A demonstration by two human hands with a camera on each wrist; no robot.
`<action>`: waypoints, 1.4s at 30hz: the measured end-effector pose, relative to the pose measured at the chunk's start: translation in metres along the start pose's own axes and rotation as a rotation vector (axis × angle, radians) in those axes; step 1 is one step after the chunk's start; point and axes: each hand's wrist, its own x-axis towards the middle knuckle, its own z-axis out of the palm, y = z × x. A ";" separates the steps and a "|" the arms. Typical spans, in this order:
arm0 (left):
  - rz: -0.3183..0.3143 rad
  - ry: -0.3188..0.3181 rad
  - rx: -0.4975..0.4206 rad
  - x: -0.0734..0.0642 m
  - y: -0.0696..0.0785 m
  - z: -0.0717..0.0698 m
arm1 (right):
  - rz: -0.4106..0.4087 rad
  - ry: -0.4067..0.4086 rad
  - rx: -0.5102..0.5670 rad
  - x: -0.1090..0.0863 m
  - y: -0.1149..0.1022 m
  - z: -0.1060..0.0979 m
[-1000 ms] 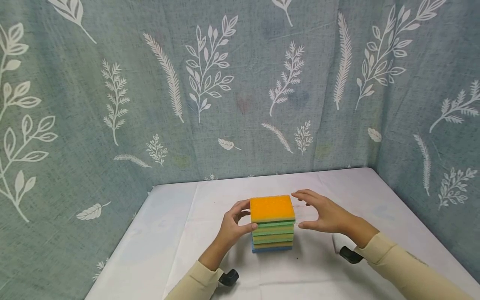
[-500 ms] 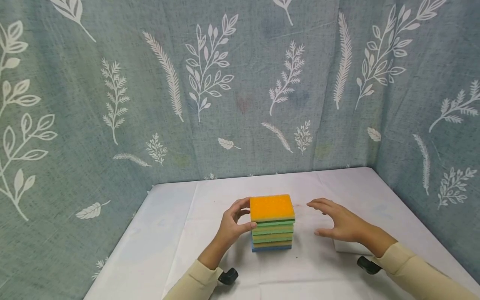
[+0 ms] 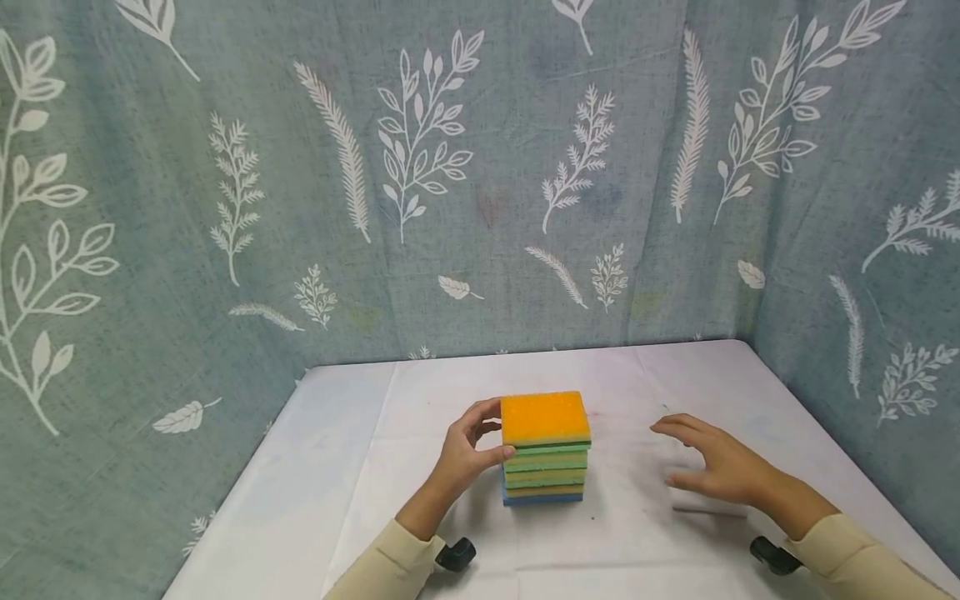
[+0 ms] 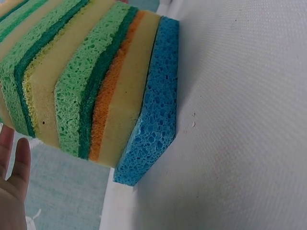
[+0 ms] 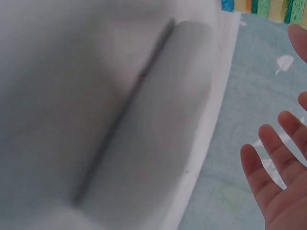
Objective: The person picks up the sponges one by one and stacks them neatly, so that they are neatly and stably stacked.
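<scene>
A neat stack of sponges (image 3: 546, 475) stands on the white-covered table, with an orange sponge (image 3: 545, 417) on top and a blue sponge (image 4: 151, 110) at the bottom. Green, yellow and cream layers lie between them. My left hand (image 3: 461, 458) holds the stack's upper left side, thumb at the front corner and fingers behind. Off to the right, my right hand (image 3: 727, 468) is apart from the stack, its fingers spread and loosely bent around nothing. Beneath it lies a flat white object (image 3: 708, 511), mostly hidden by the hand and blurred in the right wrist view.
The table (image 3: 360, 500) has a white cloth. A grey-green curtain (image 3: 495, 167) with white leaf prints surrounds its back and sides. Black wrist devices (image 3: 456, 554) sit under both cuffs.
My right hand has moved from beside the stack away to the right and nearer to me, over the flat white object. The left hand and the sponges have stayed in place.
</scene>
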 end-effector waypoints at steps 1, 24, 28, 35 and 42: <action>-0.002 0.001 0.003 0.000 0.000 0.000 | 0.007 0.001 -0.001 -0.003 0.002 0.000; -0.003 0.001 -0.024 0.000 -0.003 0.001 | -0.070 0.077 -0.117 -0.051 0.026 -0.002; -0.006 -0.001 -0.012 -0.001 -0.003 0.001 | -0.049 0.019 -0.112 -0.054 0.030 -0.002; -0.004 -0.003 -0.007 -0.001 0.000 0.001 | -0.015 -0.043 -0.105 -0.055 0.034 -0.004; -0.007 -0.010 -0.015 -0.001 -0.001 0.002 | -0.007 -0.093 -0.081 -0.053 0.037 -0.007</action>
